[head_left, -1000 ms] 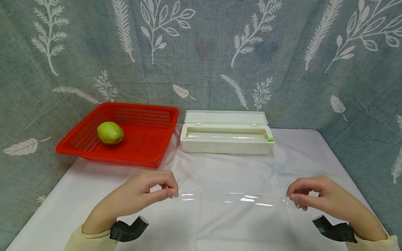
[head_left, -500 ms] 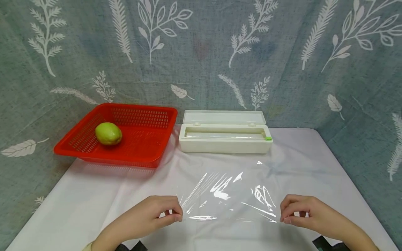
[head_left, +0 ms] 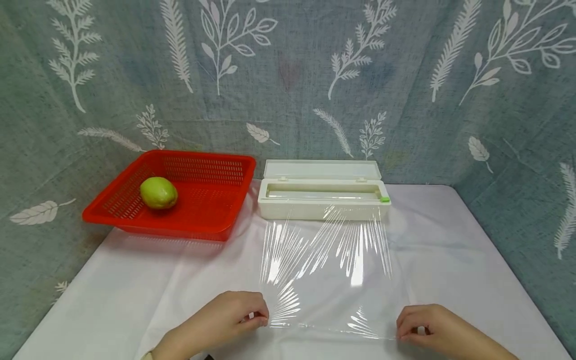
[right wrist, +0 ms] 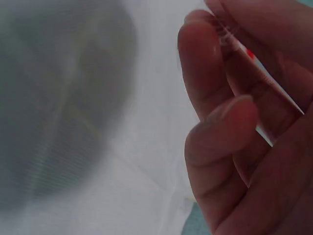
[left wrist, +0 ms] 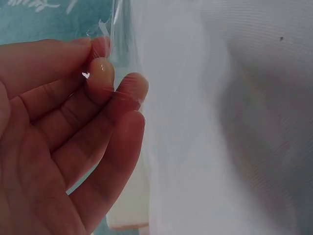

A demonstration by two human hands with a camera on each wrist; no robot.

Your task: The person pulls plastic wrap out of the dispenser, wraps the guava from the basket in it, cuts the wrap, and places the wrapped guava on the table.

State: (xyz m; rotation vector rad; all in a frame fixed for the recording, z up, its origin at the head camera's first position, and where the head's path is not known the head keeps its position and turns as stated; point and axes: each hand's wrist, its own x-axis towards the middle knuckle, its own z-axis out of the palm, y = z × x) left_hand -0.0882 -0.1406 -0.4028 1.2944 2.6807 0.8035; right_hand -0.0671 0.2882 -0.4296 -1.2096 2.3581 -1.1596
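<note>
A sheet of clear plastic wrap [head_left: 324, 280] stretches toward me from the white dispenser box [head_left: 324, 210], creased in shiny lines. My left hand [head_left: 229, 317] pinches its near left corner between thumb and index finger; the left wrist view shows the film [left wrist: 120, 34] bunched at the fingertips. At the near right corner, my right hand [head_left: 432, 327] pinches the film, and in the right wrist view a wisp of it shows by the thumb. The box's lid [head_left: 321, 170] is raised at the back, and a green slider [head_left: 384, 199] sits at its right end.
A red plastic basket [head_left: 216, 200] stands at the back left, holding a yellow-green fruit [head_left: 158, 193]. White cloth [head_left: 441, 240] covers the table. A blue-grey patterned curtain [head_left: 288, 125] closes off the back and sides.
Both hands have come nearer to me and lower, keeping hold of the film. More wrap now spans from the box to the hands, spread flat and taut. Basket and box stay put.
</note>
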